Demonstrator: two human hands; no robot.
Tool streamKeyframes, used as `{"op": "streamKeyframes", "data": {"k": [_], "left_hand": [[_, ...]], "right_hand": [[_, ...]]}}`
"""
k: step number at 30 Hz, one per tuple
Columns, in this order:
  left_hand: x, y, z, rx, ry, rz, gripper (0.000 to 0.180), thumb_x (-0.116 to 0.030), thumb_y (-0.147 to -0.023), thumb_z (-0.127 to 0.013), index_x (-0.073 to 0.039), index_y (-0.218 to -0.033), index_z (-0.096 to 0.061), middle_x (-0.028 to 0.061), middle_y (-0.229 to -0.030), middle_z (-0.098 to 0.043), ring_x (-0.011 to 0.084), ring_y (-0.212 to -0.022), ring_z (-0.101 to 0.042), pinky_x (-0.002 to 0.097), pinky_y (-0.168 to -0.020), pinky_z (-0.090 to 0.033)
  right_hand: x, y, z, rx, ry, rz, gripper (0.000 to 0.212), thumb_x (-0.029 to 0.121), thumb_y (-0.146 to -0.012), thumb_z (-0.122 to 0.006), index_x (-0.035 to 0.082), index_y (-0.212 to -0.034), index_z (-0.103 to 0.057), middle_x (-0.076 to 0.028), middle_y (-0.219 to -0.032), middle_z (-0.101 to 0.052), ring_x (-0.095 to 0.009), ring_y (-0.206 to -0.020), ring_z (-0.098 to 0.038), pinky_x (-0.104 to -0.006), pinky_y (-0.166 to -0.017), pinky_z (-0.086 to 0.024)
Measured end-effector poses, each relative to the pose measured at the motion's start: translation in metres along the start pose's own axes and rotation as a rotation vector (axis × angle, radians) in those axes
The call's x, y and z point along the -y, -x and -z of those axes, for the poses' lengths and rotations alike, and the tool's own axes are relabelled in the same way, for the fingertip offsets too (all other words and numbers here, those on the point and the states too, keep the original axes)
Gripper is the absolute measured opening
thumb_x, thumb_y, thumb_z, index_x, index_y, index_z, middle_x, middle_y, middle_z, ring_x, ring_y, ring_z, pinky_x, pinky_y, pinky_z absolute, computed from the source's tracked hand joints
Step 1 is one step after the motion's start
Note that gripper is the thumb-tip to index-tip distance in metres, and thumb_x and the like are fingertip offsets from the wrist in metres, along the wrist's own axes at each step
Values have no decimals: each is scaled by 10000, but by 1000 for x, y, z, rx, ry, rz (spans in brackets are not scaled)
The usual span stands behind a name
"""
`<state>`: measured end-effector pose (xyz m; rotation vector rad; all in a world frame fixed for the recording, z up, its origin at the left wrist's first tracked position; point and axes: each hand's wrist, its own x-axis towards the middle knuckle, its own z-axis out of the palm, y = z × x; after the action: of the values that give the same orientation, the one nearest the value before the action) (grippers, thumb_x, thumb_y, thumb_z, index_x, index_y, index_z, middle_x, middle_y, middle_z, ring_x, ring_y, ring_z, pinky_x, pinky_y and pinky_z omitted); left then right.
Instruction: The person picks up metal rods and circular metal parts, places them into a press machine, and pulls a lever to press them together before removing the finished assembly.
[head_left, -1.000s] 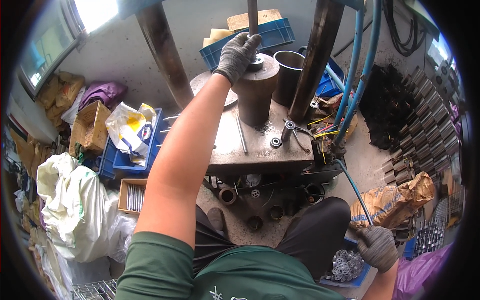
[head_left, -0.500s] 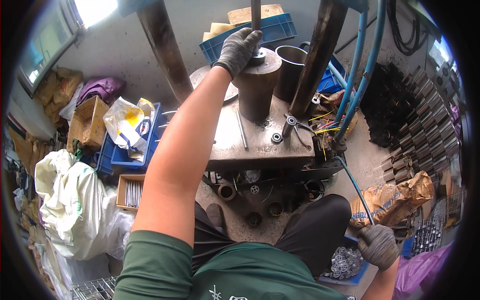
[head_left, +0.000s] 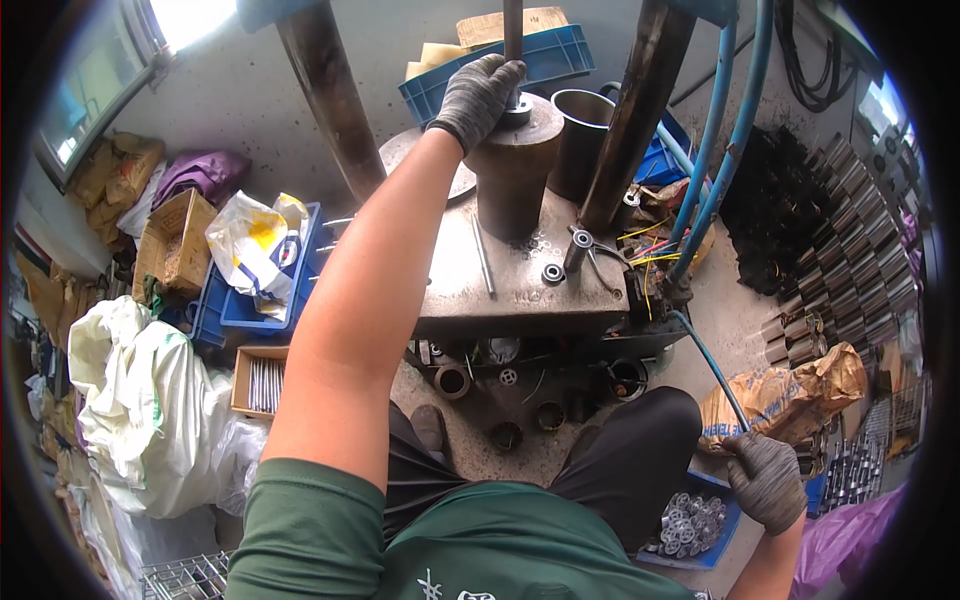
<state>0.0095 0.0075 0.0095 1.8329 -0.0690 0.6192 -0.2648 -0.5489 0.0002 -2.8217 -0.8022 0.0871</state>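
Note:
My left hand (head_left: 478, 100), in a grey knit glove, is closed beside the vertical steel rod (head_left: 513, 35) of a press. What its fingers grip is mostly hidden behind them. Just under it, a dark metal ring (head_left: 516, 113) sits on top of the thick steel cylinder (head_left: 512, 185). At the lower right my right hand (head_left: 767, 483), gloved too, is wrapped round the end of a long blue lever (head_left: 714, 372). On the press table (head_left: 450, 290) are a thin rod (head_left: 483, 257), a small bearing (head_left: 553, 273) and an upright pin with a bearing on top (head_left: 580, 245).
Steel columns (head_left: 640, 110) and blue hoses (head_left: 715, 140) flank the cylinder. Blue bins (head_left: 310, 240) and white sacks (head_left: 140, 400) stand left. A blue tray of metal rings (head_left: 690, 525) lies by my right knee. Stacked metal tubes (head_left: 850, 240) and a brown paper bag (head_left: 790, 400) are right.
My right hand has shifted slightly up and to the right, and the lever's end has risen a little with it. My left hand stays nearly in place.

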Motion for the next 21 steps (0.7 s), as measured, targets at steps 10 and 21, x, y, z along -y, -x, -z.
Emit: {"op": "streamKeyframes", "data": {"k": [10, 21], "left_hand": [[5, -4, 1, 3, -38, -15, 257, -292, -1056, -676, -40, -1064, -727, 43, -867, -704, 134, -791, -657, 276, -788, -543], [4, 2, -3, -28, 108, -47, 290, -272, -1064, -671, -32, -1213, -738, 65, -998, -742, 161, -898, -702, 290, -872, -572]], "right_hand": [[-3, -1, 1, 147, 64, 60, 240, 183, -888, -693, 67, -1076, -788, -177, -912, -747, -399, -858, -728, -499, -806, -582], [4, -20, 25, -175, 56, 52, 299, 22, -864, -710, 6, -1161, -738, -225, -1024, -729, -416, -926, -704, -498, -846, -576]]}}
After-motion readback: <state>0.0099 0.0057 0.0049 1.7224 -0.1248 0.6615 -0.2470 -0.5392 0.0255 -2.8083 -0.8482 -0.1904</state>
